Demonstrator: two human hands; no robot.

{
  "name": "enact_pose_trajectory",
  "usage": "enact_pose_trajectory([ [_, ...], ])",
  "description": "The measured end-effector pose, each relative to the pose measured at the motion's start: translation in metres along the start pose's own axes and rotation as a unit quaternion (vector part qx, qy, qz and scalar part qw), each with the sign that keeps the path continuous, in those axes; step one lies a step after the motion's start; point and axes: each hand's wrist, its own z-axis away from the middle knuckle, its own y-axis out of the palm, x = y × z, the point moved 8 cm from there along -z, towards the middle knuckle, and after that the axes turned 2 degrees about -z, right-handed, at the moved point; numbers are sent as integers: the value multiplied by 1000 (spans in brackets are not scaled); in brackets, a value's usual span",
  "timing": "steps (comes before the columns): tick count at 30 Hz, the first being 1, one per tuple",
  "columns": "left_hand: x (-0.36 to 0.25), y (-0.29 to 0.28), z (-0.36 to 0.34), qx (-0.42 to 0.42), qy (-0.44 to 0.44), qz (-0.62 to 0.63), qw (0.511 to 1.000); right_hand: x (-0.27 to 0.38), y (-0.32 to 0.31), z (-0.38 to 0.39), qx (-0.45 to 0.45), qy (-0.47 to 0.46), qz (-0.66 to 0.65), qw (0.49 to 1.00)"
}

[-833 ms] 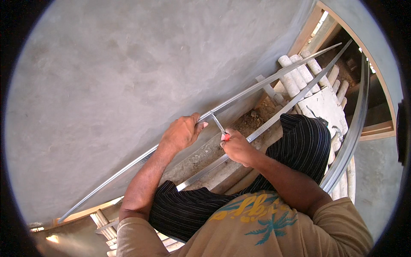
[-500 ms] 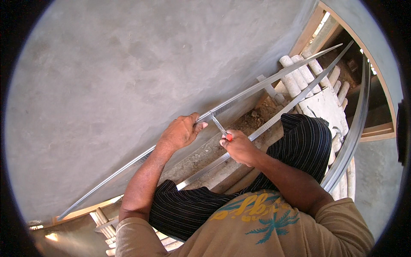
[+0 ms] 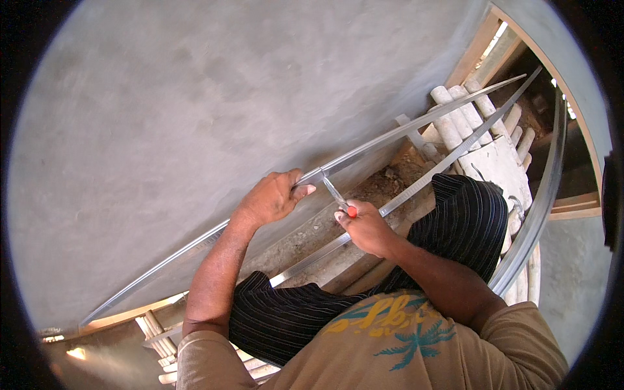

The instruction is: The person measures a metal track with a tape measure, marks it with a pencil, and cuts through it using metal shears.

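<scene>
A long, thin silver metal channel (image 3: 396, 135) runs diagonally along the wall from lower left to upper right. My left hand (image 3: 270, 198) is closed around it near its middle, thumb at the lower side. My right hand (image 3: 367, 229) grips a slim silver hand tool (image 3: 334, 190) with a red part by my thumb. The tool's tip meets the channel just right of my left fingers; its exact kind is hard to make out. A second metal strip (image 3: 422, 186) lies nearly parallel, passing behind my right hand and over my striped-clad legs' gap.
A grey plastered wall (image 3: 169, 117) fills the upper left. Pale round poles (image 3: 448, 123) and a whitish board (image 3: 497, 162) lie at right. Further metal strips (image 3: 543, 201) curve along the right side. A wooden frame (image 3: 585, 130) borders an opening; rubble (image 3: 390, 177) lies below.
The view has shifted slightly, so the channel and poles sit a little lower at right. Both hands keep their hold, and the tool's tip stays against the channel.
</scene>
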Motion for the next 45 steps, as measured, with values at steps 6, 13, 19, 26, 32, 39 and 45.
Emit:
enact_pose_trajectory([
  [6,-3,-3,4,-42,4,-38,998,-8,4,-3,12,54,-44,997],
  [13,-15,-6,9,-56,10,-96,994,-10,3,-11,40,55,-44,997],
  [19,-15,2,10,-32,-11,-98,995,-19,5,-14,99,124,-89,983],
  [26,-9,-2,8,-54,-27,-86,995,7,-9,-1,-63,11,169,983],
  [32,-4,-1,6,-41,-28,-75,996,-5,-5,-7,-5,82,185,979],
  [39,-4,-3,7,-65,-16,-91,994,-14,3,-11,32,65,135,988],
  [45,-9,-10,10,-64,-9,-116,991,-22,6,-18,-3,39,127,991],
])
